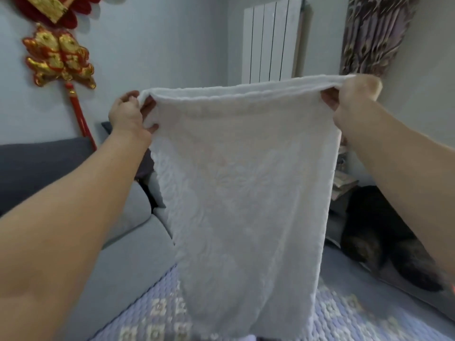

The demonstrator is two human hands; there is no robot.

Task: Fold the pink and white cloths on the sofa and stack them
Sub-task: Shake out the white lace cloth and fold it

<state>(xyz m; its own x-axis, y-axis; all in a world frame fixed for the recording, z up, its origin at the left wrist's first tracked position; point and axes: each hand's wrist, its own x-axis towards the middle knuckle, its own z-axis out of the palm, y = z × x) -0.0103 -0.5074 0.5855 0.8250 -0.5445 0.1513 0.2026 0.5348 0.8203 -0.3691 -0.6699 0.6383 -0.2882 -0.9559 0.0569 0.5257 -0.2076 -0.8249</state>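
A white cloth (243,193) with a raised flower pattern hangs in the air in front of me, stretched flat between both hands. My left hand (128,112) grips its top left corner. The top right corner is gripped by my right hand (349,99). The cloth's lower edge hangs down over the sofa seat. No pink cloth shows; the white cloth hides much of the sofa behind it.
A grey sofa (128,242) with a quilted lilac cover (344,316) lies below. A dark furry mass (384,237) lies at the right. A red and gold ornament (56,57) hangs on the left wall, with a white radiator (270,40) and a patterned curtain (369,33) behind.
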